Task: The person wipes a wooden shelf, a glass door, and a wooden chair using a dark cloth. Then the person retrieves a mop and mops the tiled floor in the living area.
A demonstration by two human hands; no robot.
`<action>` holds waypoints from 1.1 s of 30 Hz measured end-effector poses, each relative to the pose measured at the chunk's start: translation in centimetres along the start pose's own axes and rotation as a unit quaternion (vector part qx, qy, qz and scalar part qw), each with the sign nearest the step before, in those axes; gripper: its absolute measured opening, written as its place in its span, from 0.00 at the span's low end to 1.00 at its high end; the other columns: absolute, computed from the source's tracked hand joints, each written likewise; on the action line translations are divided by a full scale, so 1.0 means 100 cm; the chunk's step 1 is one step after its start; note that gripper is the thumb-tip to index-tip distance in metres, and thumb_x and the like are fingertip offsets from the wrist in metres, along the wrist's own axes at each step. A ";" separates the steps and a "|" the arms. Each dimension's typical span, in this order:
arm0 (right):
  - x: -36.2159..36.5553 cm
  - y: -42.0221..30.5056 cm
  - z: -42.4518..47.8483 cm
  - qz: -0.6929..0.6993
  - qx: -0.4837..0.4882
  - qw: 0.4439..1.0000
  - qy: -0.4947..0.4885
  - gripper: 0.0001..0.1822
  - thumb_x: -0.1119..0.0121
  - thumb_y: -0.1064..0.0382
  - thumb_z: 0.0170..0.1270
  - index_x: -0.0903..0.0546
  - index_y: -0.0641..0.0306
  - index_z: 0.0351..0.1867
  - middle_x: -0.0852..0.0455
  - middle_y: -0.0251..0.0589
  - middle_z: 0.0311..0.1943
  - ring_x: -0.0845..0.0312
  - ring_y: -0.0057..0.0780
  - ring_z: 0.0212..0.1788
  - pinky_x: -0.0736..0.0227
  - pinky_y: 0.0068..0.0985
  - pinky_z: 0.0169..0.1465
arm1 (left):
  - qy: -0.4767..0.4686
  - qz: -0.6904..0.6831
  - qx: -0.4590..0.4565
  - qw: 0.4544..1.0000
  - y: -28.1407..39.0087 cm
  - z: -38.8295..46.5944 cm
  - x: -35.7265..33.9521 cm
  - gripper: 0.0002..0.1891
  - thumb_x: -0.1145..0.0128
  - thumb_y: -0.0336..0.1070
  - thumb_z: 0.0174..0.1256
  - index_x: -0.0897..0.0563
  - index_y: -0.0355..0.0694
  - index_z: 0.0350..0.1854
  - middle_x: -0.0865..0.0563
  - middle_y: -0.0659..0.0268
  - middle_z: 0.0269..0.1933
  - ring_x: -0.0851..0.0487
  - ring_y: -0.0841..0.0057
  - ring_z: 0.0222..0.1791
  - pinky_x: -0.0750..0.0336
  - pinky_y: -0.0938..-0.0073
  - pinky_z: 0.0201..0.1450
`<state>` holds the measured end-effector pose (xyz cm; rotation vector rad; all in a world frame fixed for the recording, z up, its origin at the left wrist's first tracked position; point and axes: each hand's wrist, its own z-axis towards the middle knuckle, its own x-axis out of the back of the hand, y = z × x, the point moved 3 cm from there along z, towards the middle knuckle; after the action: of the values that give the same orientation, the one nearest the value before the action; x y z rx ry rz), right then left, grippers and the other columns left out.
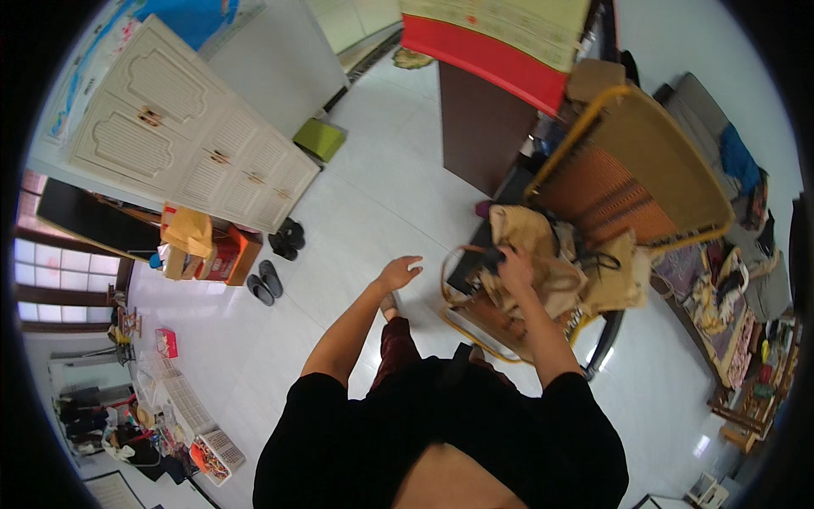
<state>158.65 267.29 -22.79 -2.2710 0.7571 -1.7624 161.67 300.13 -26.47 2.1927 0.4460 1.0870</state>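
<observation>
My right hand (516,270) is at a pile of tan bags (559,273) on the seat of a yellow-framed folding lounge chair (569,143). Its fingers are curled by a small dark item (493,259) at the pile's left side; whether they grip it is unclear. My left hand (399,273) hangs over the tiled floor to the left of the chair, fingers apart, holding nothing. A brown strap or handle loops out at the left of the pile. Another tan bag (615,277) with a dark cord lies at the pile's right.
A white cabinet (191,127) stands at the upper left, with dark shoes (287,239) and grey slippers (266,282) near it. A green box (320,139) is on the floor. Beyond the chair stands a brown panel (480,127); a cloth-strewn wooden bench (706,305) is at the right.
</observation>
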 end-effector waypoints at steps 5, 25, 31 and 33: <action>-0.054 0.047 0.043 -0.218 -0.211 0.947 -0.104 0.28 0.39 0.61 0.68 0.28 0.51 0.69 0.37 0.54 0.72 0.47 0.55 0.75 0.33 0.56 0.66 | -0.013 0.019 0.005 1.000 -0.089 0.009 0.120 0.26 0.45 0.54 0.71 0.21 0.46 0.65 0.19 0.53 0.64 0.23 0.53 0.64 0.30 0.60 0.68; 0.002 -0.448 0.473 0.126 0.248 0.957 0.087 0.20 0.34 0.62 0.61 0.18 0.62 0.55 0.21 0.58 0.58 0.27 0.54 0.62 0.31 0.41 0.65 | 0.092 -0.036 -0.144 0.985 -0.084 0.337 0.574 0.23 0.42 0.48 0.71 0.20 0.42 0.63 0.18 0.52 0.63 0.20 0.59 0.62 0.28 0.67 0.65; 0.077 -0.633 0.654 0.191 0.334 0.920 0.075 0.19 0.37 0.60 0.65 0.18 0.60 0.56 0.21 0.55 0.58 0.26 0.53 0.61 0.30 0.39 0.64 | 0.238 -0.051 -0.092 0.966 -0.103 0.440 0.752 0.23 0.41 0.46 0.70 0.20 0.42 0.64 0.20 0.52 0.65 0.24 0.57 0.67 0.31 0.64 0.69; 0.103 -0.687 0.711 0.214 0.363 0.904 0.075 0.20 0.37 0.60 0.65 0.19 0.59 0.58 0.21 0.55 0.58 0.27 0.53 0.62 0.30 0.39 0.64 | 0.274 -0.066 -0.087 0.956 -0.107 0.472 0.798 0.23 0.41 0.46 0.70 0.21 0.41 0.64 0.20 0.52 0.65 0.24 0.56 0.67 0.31 0.64 0.69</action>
<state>247.16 308.93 -5.01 -1.3737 0.4537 -1.6375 247.13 333.13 -8.57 1.6628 0.6937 1.5920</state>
